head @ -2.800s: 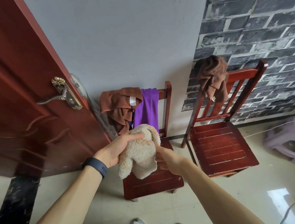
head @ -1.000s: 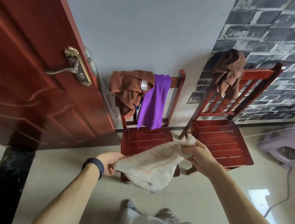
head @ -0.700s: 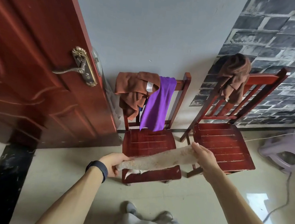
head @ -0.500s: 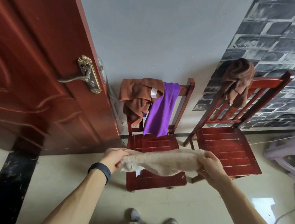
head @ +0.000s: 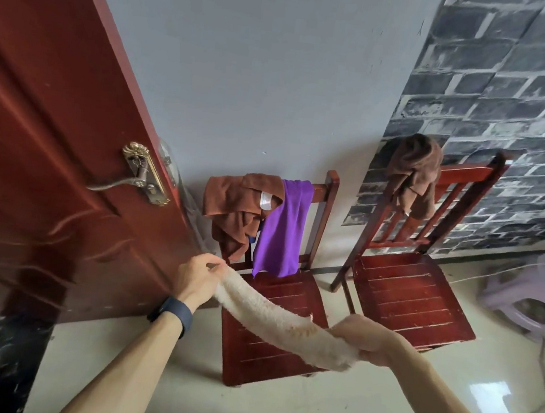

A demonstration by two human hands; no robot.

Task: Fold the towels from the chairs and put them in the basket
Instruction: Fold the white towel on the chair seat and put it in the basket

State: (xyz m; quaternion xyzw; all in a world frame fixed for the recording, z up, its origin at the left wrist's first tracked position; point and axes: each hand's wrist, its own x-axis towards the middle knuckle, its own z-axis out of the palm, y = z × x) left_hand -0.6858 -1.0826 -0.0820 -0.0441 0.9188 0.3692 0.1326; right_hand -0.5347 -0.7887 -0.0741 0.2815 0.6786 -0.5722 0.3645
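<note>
Since half a second ago the left hand (head: 195, 278) has risen and the right hand (head: 364, 339) dropped, tilting the cream towel (head: 280, 322). Each grip pinches one end, its long axis stretched between them above the near chair (head: 267, 358). No basket shows.

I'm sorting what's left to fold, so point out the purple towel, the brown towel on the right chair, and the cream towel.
purple towel (head: 282, 231): head view, middle of hanging cloth.
brown towel (head: 412, 173): head view, bunched middle.
cream towel (head: 272, 318): head view, stretched middle.
</note>
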